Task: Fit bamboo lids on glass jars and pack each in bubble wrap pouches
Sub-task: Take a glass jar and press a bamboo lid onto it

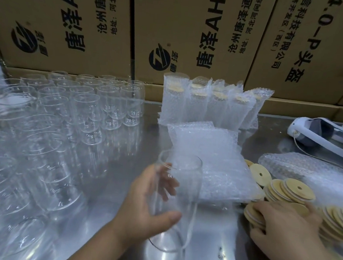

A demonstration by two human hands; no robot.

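**Glass jar [177,200] gripped in left hand [142,204], right hand [285,227] on bamboo lids [289,190]**

Head view: jar empty, lidless, held just above steel table [123,177], thumb and fingers curled round its wall. Right hand spread flat over heaped lids. Flat stack of bubble wrap pouches [211,152] between jar and lids. Behind, standing pouches [204,103], each holding a lidded jar. Left, crowded empty jars [67,107]. Printed cardboard boxes [192,30] along the back.

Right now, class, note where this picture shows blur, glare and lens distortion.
Head view: the right hand and lids are motion-blurred; glare streaks the table; the wide lens bows the boxes; near jars at left smear.
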